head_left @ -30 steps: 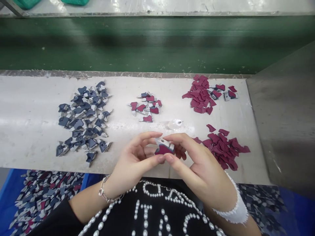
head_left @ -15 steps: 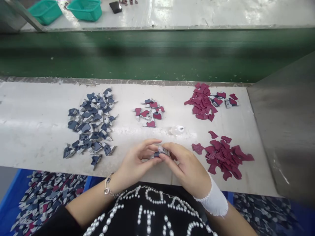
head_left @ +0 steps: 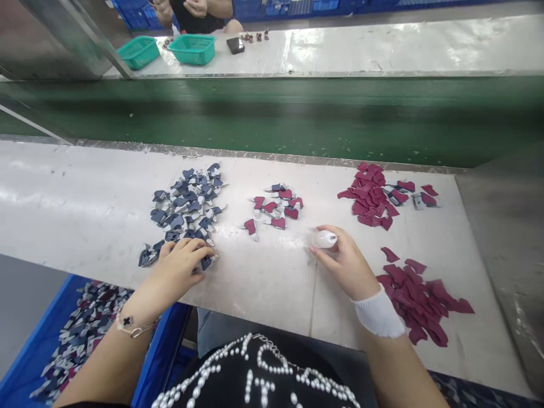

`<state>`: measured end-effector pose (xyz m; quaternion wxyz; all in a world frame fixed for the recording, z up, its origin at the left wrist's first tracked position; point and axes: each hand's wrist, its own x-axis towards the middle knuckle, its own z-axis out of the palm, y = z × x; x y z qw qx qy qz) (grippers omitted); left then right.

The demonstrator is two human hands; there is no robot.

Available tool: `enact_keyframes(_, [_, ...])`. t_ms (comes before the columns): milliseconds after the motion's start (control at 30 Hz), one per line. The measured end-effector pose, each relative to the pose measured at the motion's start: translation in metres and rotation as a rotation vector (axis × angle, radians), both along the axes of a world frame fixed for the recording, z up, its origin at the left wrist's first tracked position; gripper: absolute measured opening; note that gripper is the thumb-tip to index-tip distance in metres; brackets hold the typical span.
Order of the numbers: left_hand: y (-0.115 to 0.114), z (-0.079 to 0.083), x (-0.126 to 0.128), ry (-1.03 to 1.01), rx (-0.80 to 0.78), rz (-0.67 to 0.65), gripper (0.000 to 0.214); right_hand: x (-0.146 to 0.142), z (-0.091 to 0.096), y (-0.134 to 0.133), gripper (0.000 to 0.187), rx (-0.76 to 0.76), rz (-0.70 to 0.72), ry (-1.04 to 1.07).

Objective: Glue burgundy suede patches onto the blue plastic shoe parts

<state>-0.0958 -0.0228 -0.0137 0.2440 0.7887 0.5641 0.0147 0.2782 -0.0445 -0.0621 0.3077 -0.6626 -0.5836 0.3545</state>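
My left hand [head_left: 182, 263] is at the near edge of a pile of navy-and-grey plastic pieces [head_left: 187, 198], its fingers curled down. A navy-and-grey piece [head_left: 208, 262] sits between its thumb and fingertips, partly hidden. My right hand [head_left: 346, 258] is closed around a small clear-white bottle with a thin tip [head_left: 326, 239], lying tilted just over the table. Between the hands and farther back lies a small group of pieces with maroon faces [head_left: 278, 208]. One maroon-faced piece [head_left: 250, 228] lies apart at that group's near left.
Two heaps of thin maroon parts [head_left: 368, 195] [head_left: 419, 300] lie on the right, with a few assembled pieces [head_left: 399, 195] beside the far one. A blue bin [head_left: 25, 357] of pieces stands below left. Beyond the green belt [head_left: 272, 119], green baskets [head_left: 193, 50] and another person's hands [head_left: 195, 7] appear.
My hands have parted from the piece they held together. The left moved to the navy-and-grey pile; the right took hold of the bottle. Another maroon-faced piece now lies by the middle group. The view has shifted.
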Motion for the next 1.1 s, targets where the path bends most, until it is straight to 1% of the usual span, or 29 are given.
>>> enact_keyframes(33, [0.002, -0.001, -0.003, 0.008, -0.005, -0.018, 0.018, -0.003, -0.003, 0.003, 0.036, -0.004, 0.011, 0.018])
enact_keyframes(100, [0.006, 0.000, -0.001, 0.003, -0.008, -0.051, 0.009, -0.005, 0.001, 0.002, 0.030, -0.018, 0.019, 0.059])
enact_keyframes(133, [0.009, 0.002, 0.003, 0.001, -0.009, -0.069, 0.010, -0.006, 0.007, -0.001, 0.032, -0.027, 0.022, 0.087])
enact_keyframes(200, [0.013, 0.008, 0.016, -0.057, -0.040, -0.072, 0.017, -0.005, 0.024, -0.010, 0.043, -0.039, 0.029, 0.159])
enact_keyframes(267, [0.015, 0.014, 0.034, -0.258, -0.120, -0.019, 0.021, -0.004, 0.044, -0.022, 0.050, -0.032, 0.035, 0.229])
enact_keyframes(300, [0.016, 0.016, 0.046, -0.394, -0.168, 0.014, 0.021, -0.002, 0.054, -0.027, 0.048, -0.015, 0.033, 0.255])
enact_keyframes(367, [0.018, 0.018, 0.069, -0.627, -0.238, 0.055, 0.021, 0.001, 0.070, -0.037, 0.035, 0.043, 0.008, 0.286])
enact_keyframes(433, [0.023, 0.016, 0.091, -0.758, -0.268, 0.062, 0.022, 0.007, 0.083, -0.044, 0.025, 0.102, -0.038, 0.300])
enact_keyframes(533, [0.031, 0.007, 0.116, -0.947, -0.312, 0.099, 0.026, 0.018, 0.095, -0.051, 0.027, 0.125, -0.117, 0.336])
enact_keyframes(600, [0.037, -0.001, 0.125, -1.080, -0.339, 0.147, 0.028, 0.024, 0.098, -0.053, 0.030, 0.086, -0.142, 0.424])
enact_keyframes(700, [0.042, -0.011, 0.132, -1.218, -0.389, 0.220, 0.035, 0.027, 0.094, -0.050, 0.033, 0.038, -0.130, 0.601])
enact_keyframes(767, [0.041, -0.016, 0.136, -1.253, -0.448, 0.257, 0.038, 0.026, 0.088, -0.046, 0.038, 0.019, -0.102, 0.692])
enact_keyframes(867, [0.033, -0.021, 0.142, -1.238, -0.581, 0.305, 0.042, 0.022, 0.079, -0.040, 0.041, -0.038, -0.036, 0.807])
enact_keyframes(933, [0.026, -0.022, 0.147, -1.208, -0.661, 0.328, 0.042, 0.020, 0.075, -0.038, 0.041, -0.040, -0.001, 0.814])
enact_keyframes(1000, [0.018, -0.020, 0.151, -1.175, -0.697, 0.332, 0.043, 0.018, 0.076, -0.036, 0.036, -0.002, 0.020, 0.743])
enact_keyframes(1033, [0.015, -0.018, 0.153, -1.159, -0.700, 0.314, 0.046, 0.017, 0.078, -0.036, 0.033, 0.025, 0.031, 0.696])
enact_keyframes(1100, [0.008, -0.013, 0.156, -1.123, -0.669, 0.252, 0.061, 0.014, 0.085, -0.036, 0.030, 0.067, 0.039, 0.614])
